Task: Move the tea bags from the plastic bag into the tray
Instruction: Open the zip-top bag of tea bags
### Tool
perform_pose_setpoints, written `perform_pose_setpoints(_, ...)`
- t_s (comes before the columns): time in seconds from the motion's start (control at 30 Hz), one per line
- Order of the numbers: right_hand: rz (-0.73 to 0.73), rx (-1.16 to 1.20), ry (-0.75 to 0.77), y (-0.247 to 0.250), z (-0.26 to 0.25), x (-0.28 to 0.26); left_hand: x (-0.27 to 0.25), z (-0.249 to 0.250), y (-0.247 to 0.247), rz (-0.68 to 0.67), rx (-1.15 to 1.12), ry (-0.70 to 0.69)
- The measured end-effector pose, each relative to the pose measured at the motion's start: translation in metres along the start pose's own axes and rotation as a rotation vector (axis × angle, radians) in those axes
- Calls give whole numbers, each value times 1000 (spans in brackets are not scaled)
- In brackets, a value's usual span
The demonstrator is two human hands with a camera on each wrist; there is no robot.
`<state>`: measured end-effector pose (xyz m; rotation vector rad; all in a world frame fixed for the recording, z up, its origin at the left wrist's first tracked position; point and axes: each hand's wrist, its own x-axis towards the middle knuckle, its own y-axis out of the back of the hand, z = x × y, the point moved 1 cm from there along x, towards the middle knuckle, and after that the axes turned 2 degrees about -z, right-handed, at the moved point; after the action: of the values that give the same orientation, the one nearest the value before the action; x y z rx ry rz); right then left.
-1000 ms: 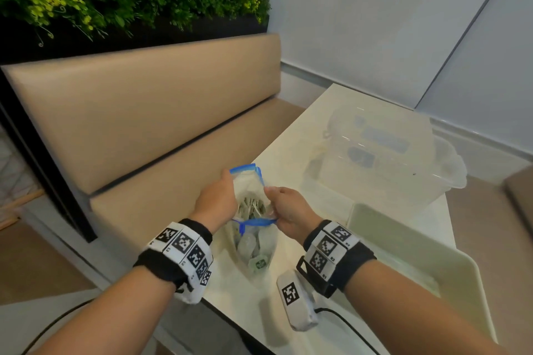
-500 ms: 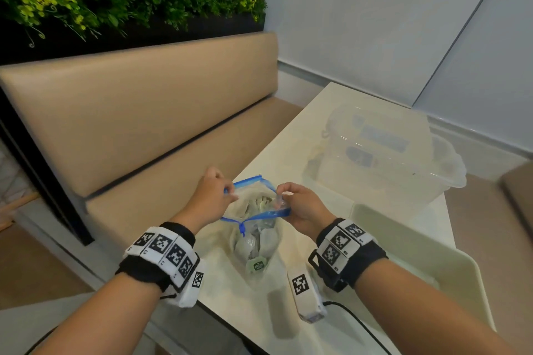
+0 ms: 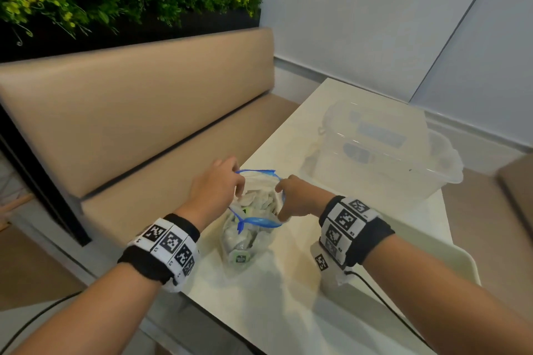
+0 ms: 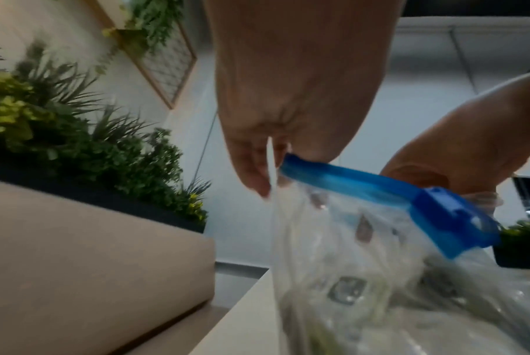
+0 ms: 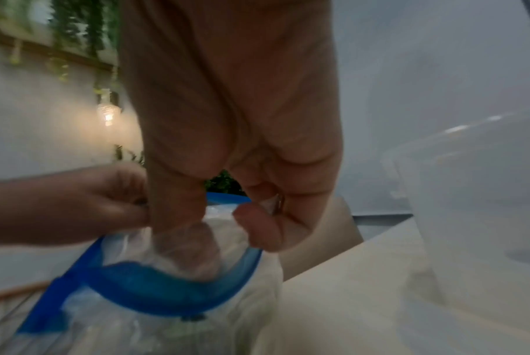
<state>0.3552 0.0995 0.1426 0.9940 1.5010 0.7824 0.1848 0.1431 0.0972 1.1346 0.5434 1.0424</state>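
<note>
**Bag mouth now spread open; tea bags exposed, none moved yet**

Obs.: Compared with a second ago, when the blue zip rim stood narrow between the hands, the plastic bag (image 3: 248, 228) now gapes into a wide loop. Left hand (image 3: 215, 186) pinches the rim on its own side; the left wrist view shows thumb and fingers clamped on the blue strip, the zip slider sitting further along toward the other hand. Right hand (image 3: 297, 200) pinches the opposite side of the rim; in the right wrist view its thumb reaches down inside the film while the fingers curl on the outside. The hands are apart, with the open mouth held between them.

Location: tea bags (image 3: 253, 200) sit heaped inside the bag, directly between and just below the hands; one green-labelled tag presses against the film lower down. Bag base rests on the desk (image 3: 259, 297). Tray (image 3: 450, 251) lies beyond the right wrist, partly hidden by the forearm; what shows of it holds no tea bags. A clear tub (image 3: 403, 164) stands ahead of the right hand.

Reading: opening step looks complete. Transfer not started. Next move likely needs one hand freed to reach in while the other keeps the floppy mouth from collapsing.
</note>
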Motion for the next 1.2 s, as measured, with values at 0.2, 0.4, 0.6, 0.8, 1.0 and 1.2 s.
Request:
perform_pose_setpoints(0.2,-12,-105,43,0,-14,-8,8,20,15,-134,34,135)
perform_pose_setpoints(0.4,-32,-76,11,9,-8,-12,11,20,30,-526,-157,137)
perform_pose_setpoints(0.6,235,-143,360,33,-27,-17,10,23,35,-516,-211,28)
perform_pose_setpoints(0.8,-168,-360,384,14,-51,10,-9,25,36,-243,-5,141)
perform_pose_setpoints(1.0,-277,-399,355,5,-58,30,-31,18,12,-241,-163,194)
perform_pose_setpoints(1.2,-293,-580,362,-12,-57,41,-34,12,13,-241,-248,165)
